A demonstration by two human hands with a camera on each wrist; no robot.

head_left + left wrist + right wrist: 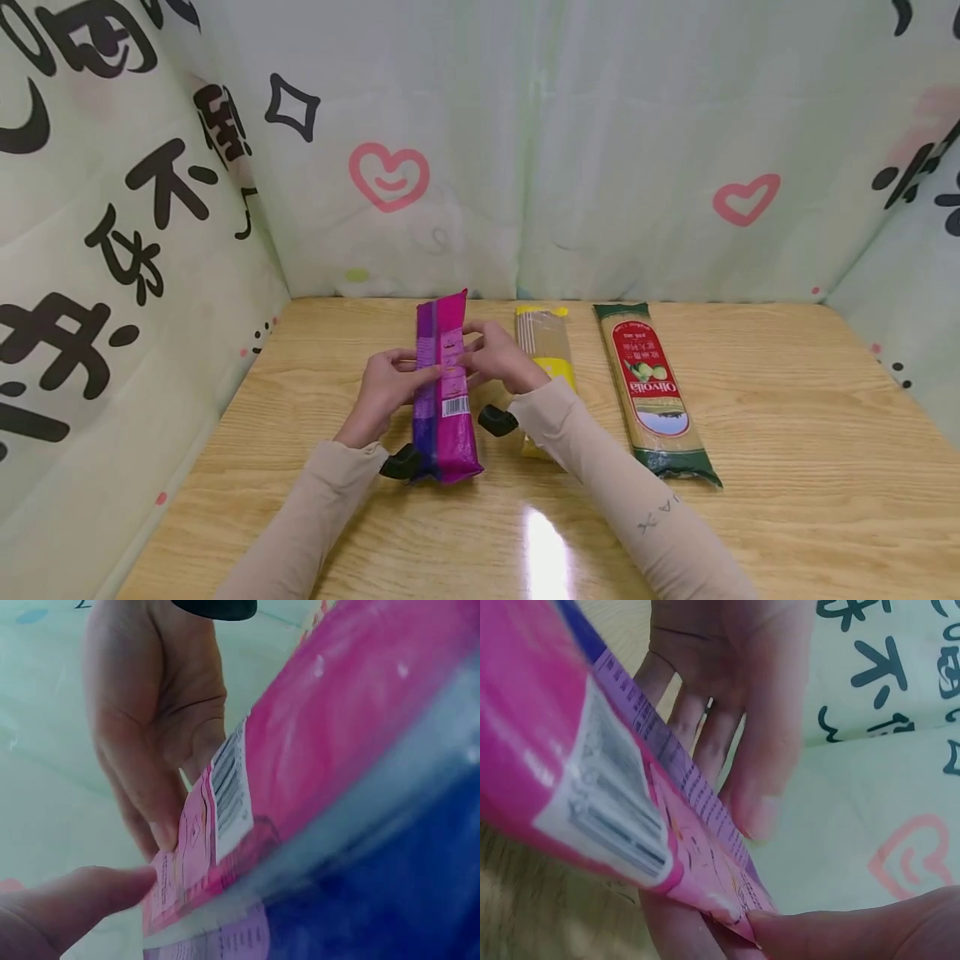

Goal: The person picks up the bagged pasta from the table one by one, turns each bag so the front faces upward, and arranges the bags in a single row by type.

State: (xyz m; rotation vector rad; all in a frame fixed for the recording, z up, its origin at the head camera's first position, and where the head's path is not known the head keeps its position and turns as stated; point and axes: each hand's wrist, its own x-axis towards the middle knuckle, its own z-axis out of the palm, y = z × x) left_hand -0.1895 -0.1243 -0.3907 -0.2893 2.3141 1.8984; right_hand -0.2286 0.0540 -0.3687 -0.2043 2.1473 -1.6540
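Observation:
A long pink and purple packet (456, 446) is held between both hands over the left part of the table; its contents do not show. My left hand (382, 392) grips its left edge, the thumb in front and the fingers partly hidden behind. From the other side my right hand (501, 358) grips the right edge. In the right wrist view the right thumb (847, 930) presses the front, with fingers below the packet. A white barcode label (231, 791) faces up in the left wrist view.
Right of the hands lies a yellow-ended noodle packet (542, 333), partly covered by the right arm. Farther right is a green-ended spaghetti packet (648, 383) with a red label. The wooden table (810, 433) meets printed curtains (615, 167) at the back and sides.

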